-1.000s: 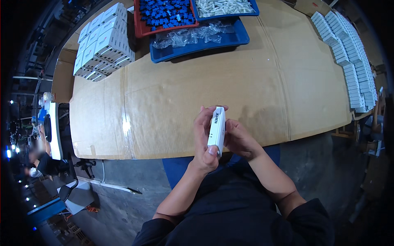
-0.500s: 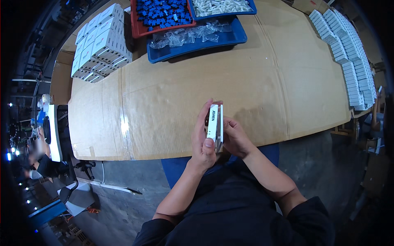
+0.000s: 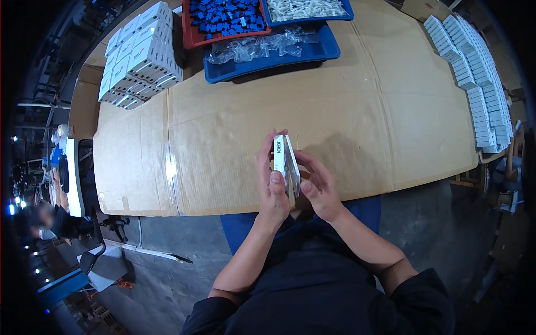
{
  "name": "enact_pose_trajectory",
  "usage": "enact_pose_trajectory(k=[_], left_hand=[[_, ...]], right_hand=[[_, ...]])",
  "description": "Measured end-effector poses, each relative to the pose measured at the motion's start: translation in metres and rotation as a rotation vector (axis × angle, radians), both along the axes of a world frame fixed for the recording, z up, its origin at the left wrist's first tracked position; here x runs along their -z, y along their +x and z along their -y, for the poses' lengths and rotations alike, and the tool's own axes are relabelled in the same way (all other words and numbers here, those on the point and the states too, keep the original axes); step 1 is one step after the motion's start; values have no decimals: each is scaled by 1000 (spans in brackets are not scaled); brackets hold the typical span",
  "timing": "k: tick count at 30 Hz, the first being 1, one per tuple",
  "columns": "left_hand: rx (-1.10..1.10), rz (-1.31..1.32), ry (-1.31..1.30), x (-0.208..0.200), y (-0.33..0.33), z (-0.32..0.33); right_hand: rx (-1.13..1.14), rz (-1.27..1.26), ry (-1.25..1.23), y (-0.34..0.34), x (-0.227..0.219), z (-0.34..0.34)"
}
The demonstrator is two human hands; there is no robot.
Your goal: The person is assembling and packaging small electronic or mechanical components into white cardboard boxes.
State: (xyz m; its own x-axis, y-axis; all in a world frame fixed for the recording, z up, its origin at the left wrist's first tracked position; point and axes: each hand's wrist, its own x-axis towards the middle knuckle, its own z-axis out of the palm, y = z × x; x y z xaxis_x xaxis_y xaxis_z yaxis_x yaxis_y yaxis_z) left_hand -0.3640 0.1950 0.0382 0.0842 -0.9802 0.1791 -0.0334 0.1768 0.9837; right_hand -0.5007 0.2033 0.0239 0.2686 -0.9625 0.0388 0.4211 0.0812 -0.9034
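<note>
My left hand (image 3: 272, 195) is closed round a slim white box (image 3: 278, 154), its thumb pressed on the printed narrow side. The box stands on edge above the near part of the cardboard-covered table. Along its right side a white flap (image 3: 290, 153) leans away, leaving a narrow wedge-shaped gap; what lies inside I cannot make out. My right hand (image 3: 322, 187) is cupped beside the flap with fingers and thumb apart. Its fingertips are at the flap's edge; whether they touch it I cannot tell.
Stacked white boxes (image 3: 146, 58) stand at the far left. Behind are a red tray (image 3: 192, 40) of blue parts, a blue tray (image 3: 352, 14) of white pieces and a lower blue tray (image 3: 245, 71) with clear plastic pieces. More small boxes (image 3: 474, 78) line the right edge. Someone (image 3: 70, 223) sits far left.
The box has shifted slightly left and its flap now leans further off at the lower end. My right hand has spread its fingers and thumb beside it.
</note>
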Motion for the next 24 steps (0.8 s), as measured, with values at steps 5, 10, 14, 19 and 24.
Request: enact_pose_trajectory(k=[5, 10, 14, 19, 24], left_hand=[[-10, -119, 63, 1, 2, -1], [-16, -217, 45, 14, 12, 6], [-161, -278, 139, 9, 21, 16], [-284, 238, 122, 22, 45, 14], [-195, 907, 43, 5, 68, -12]], right_hand=[[4, -118, 70, 3, -8, 1], [152, -413, 95, -8, -11, 12], [275, -521, 68, -27, 6, 38], [409, -545, -5, -23, -5, 39], [406, -975, -75, -46, -11, 15]])
